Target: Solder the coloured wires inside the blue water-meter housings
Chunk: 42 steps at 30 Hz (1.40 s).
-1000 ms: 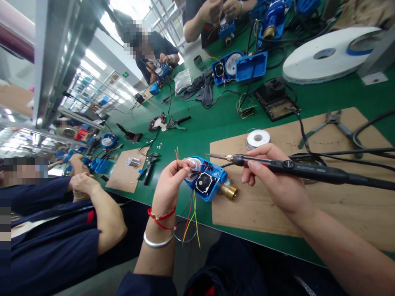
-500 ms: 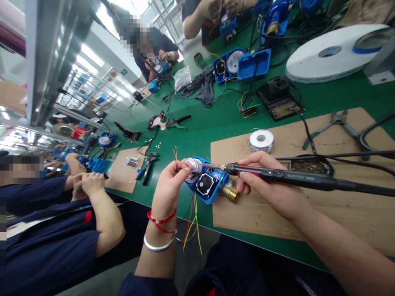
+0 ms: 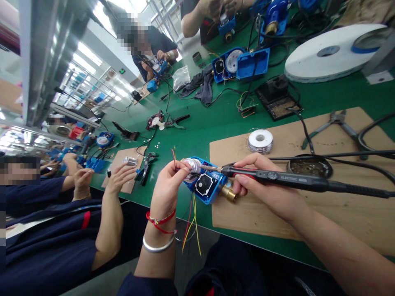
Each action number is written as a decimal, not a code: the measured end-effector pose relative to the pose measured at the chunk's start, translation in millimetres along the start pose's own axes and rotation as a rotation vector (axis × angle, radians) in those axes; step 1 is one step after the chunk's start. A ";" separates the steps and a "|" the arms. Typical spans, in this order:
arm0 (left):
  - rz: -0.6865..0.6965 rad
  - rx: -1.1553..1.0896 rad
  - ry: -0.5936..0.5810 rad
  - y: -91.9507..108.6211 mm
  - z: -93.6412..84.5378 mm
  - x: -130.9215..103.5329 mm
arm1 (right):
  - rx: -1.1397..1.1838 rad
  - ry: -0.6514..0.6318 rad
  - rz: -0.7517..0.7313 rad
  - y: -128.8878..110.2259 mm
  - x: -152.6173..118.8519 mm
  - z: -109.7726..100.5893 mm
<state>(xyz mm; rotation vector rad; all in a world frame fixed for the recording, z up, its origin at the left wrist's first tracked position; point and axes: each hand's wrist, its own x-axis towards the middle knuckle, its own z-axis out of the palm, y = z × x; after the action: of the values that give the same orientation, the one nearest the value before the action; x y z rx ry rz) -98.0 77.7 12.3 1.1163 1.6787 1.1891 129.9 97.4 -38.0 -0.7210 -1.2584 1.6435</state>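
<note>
My left hand (image 3: 168, 179) is closed in a pinch at the rim of a clear round dial (image 3: 194, 165). Thin red and yellow wires (image 3: 174, 153) stick up from behind its fingers. The dial sits at one end of an open blue meter housing (image 3: 212, 195), beside a black square part (image 3: 203, 185). A brass threaded fitting (image 3: 228, 194) juts from the housing's right side, and longer red and yellow wires (image 3: 195, 218) hang over the table edge. My right hand (image 3: 265, 181) is wrapped around a black soldering iron (image 3: 277, 177), its tip over the dial. Whether the tip touches is unclear.
A solder spool (image 3: 260, 141), pliers (image 3: 338, 119) and a round dark dish (image 3: 310, 166) lie on cardboard (image 3: 262, 218). Behind are an iron stand (image 3: 279, 98) and another open blue housing (image 3: 253, 65). A co-worker's hands (image 3: 119, 176) are at left; other people work across the table.
The soldering iron has shifted slightly, its tip staying over the dial. My left hand keeps its pinch. The co-worker at left has parted their hands, one now spread over the cardboard there.
</note>
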 end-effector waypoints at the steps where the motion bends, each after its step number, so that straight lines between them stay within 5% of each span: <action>1: -0.002 -0.001 0.001 0.1 0.1 0.1 | 0.002 -0.001 0.002 0.0 0.0 0.1; 42: -0.005 0.010 0.020 1.2 1.4 -0.1 | 0.077 0.073 -0.084 -1.0 -1.8 -1.6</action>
<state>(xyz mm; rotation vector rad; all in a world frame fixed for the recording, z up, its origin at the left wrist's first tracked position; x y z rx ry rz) -96.4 78.2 13.1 1.1091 1.7034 1.1937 132.3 96.5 -37.7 -0.6666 -1.1522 1.5748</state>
